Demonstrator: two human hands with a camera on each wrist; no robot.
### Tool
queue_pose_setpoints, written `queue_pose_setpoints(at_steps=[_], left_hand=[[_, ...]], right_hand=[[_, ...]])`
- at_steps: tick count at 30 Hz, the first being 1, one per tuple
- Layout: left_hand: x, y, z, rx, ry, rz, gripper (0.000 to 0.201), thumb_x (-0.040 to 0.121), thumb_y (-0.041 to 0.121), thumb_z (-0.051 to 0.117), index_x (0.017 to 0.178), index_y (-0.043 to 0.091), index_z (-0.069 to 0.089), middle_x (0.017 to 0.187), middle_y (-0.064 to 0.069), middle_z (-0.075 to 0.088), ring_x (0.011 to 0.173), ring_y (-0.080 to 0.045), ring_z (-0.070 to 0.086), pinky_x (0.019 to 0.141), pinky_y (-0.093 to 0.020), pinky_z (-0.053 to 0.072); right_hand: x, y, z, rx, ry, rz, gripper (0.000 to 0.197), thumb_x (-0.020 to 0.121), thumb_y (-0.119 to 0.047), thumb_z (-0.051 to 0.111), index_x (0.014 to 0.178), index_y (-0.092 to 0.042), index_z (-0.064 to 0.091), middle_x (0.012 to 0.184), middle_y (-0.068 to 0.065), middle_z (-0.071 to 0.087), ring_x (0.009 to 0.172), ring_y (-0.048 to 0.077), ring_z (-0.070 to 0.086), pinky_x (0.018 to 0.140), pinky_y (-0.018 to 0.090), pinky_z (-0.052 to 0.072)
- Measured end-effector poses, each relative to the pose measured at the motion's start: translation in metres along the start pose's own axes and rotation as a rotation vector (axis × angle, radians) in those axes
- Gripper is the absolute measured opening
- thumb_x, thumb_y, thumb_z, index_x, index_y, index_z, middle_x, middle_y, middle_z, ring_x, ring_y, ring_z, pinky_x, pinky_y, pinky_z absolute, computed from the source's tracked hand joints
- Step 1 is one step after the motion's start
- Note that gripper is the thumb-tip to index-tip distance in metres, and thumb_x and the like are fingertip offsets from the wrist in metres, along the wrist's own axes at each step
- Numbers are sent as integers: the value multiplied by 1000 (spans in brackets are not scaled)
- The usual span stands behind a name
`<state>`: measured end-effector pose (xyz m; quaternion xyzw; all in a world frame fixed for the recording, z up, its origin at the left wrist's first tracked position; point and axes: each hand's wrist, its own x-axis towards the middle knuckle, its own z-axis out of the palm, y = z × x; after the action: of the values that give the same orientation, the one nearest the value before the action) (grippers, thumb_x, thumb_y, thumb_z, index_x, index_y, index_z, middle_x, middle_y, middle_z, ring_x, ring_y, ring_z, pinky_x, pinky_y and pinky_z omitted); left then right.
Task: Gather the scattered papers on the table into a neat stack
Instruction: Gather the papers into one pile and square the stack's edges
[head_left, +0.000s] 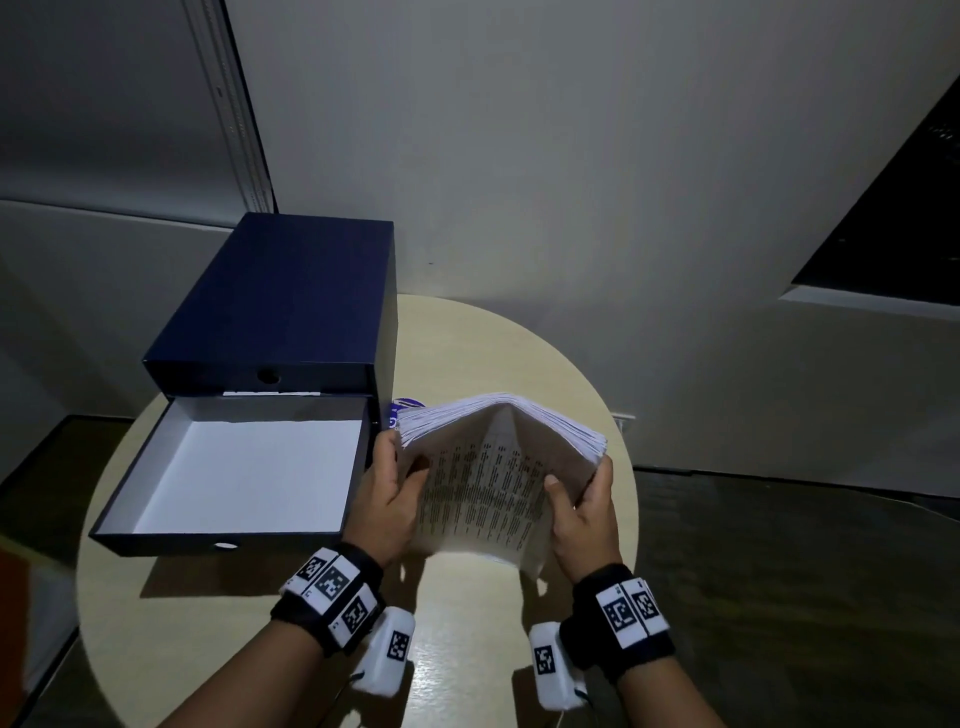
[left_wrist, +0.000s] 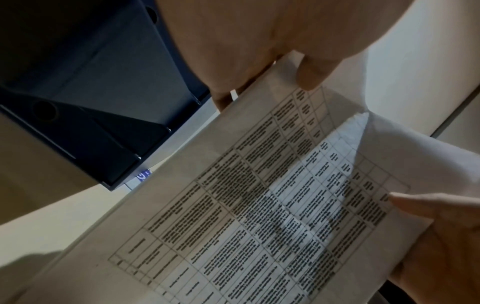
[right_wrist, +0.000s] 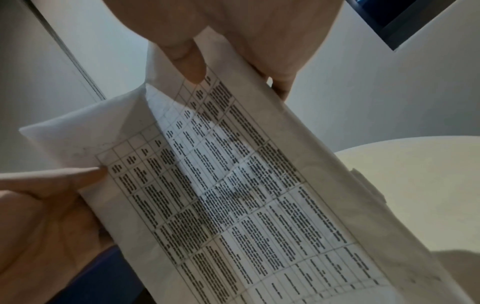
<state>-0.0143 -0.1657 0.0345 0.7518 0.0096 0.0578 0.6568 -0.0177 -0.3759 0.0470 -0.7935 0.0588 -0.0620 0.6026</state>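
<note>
A dim room with pale grey walls closes in behind a round, cream-topped bench, and a dark window opening sits high beyond my right hand. On the bench, just past my left hand, stands a navy drawer box; its lower drawer is pulled out toward me, white inside. A small blue-and-white label peeks out on the bench between the box and the papers.

I hold the stack of papers up off the bench in front of me, one hand on each side edge. My left hand grips its left edge, thumb on the printed face and fingers behind. My right hand grips the right edge the same way. The stack buckles upward along the middle, forming a ridge between my hands, and the far sheet edges fan slightly.

The head view shows the whole bench, the box and both banded wrists. The left wrist view alone shows the top sheet close up as a ruled table of blurred text, with my left thumb pressed near its corner and the underside of the box beside it. The right wrist view shows my right thumb on the same sheet and the bench edge beyond my fingers.
</note>
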Motion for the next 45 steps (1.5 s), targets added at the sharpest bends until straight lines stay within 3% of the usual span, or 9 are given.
queue_pose_setpoints(at_steps=[6,10,14,19,22,26,31,40,45], left_hand=[[4,2,5,-3,36,-1,45,93,12,46,123,45,41,125,11,61,117,-6,58,101,-38,47],[4,5,3,-28,54,42,42,90,18,53,118,48,42,117,18,63,107,4,60,88,-20,50],[9,-2,-1,-37,17,-5,27,94,27,59,119,36,55,113,15,70,108,0,64,95,-33,51],[11,-3,-3,-118,24,-24,37,93,17,60,129,25,54,123,7,69,117,-12,63,101,-35,47],[13,-6,-4,-106,39,-1,49,81,3,58,128,17,54,118,10,70,112,-8,65,99,-24,49],[12,-1,-4,-146,-11,-9,54,87,-19,50,133,10,50,119,2,68,108,-5,66,88,-14,51],[13,-1,-1,-124,14,31,54,83,-20,52,124,14,54,107,30,69,103,10,63,84,-5,46],[14,-1,0,-160,-8,-28,56,86,-24,46,115,23,55,99,26,73,96,9,65,77,-7,50],[15,-4,-3,-122,30,-46,49,90,-18,48,125,16,53,100,29,71,100,10,63,87,-11,48]], right_hand=[[-1,-11,-2,-9,-31,39,51,95,2,48,102,-47,38,100,-23,54,87,-6,54,72,12,42],[2,-8,-8,-13,2,3,51,93,1,52,106,-47,38,102,-23,54,93,-2,56,71,8,39],[1,-3,-8,-125,36,40,49,91,-15,62,124,-36,32,115,-7,58,116,20,57,88,27,51],[-5,-68,7,-522,257,-601,78,81,-36,59,147,-6,30,158,14,26,147,29,24,118,52,26],[-19,-97,37,-754,-4,-765,84,85,-43,55,152,-1,25,163,16,14,152,33,8,122,54,11],[-17,-85,55,-1038,-350,-726,77,95,-56,35,156,-13,17,165,5,6,153,24,3,119,55,14],[-17,-88,40,-979,-252,-669,75,93,-49,39,155,-11,21,165,5,11,153,22,7,123,47,2],[-8,-71,5,-1104,-74,-493,77,79,-38,67,148,-20,37,156,1,38,145,22,33,118,56,14],[21,-37,-39,-603,46,-180,67,85,-17,68,141,-32,35,145,-11,45,137,10,39,122,45,14]])
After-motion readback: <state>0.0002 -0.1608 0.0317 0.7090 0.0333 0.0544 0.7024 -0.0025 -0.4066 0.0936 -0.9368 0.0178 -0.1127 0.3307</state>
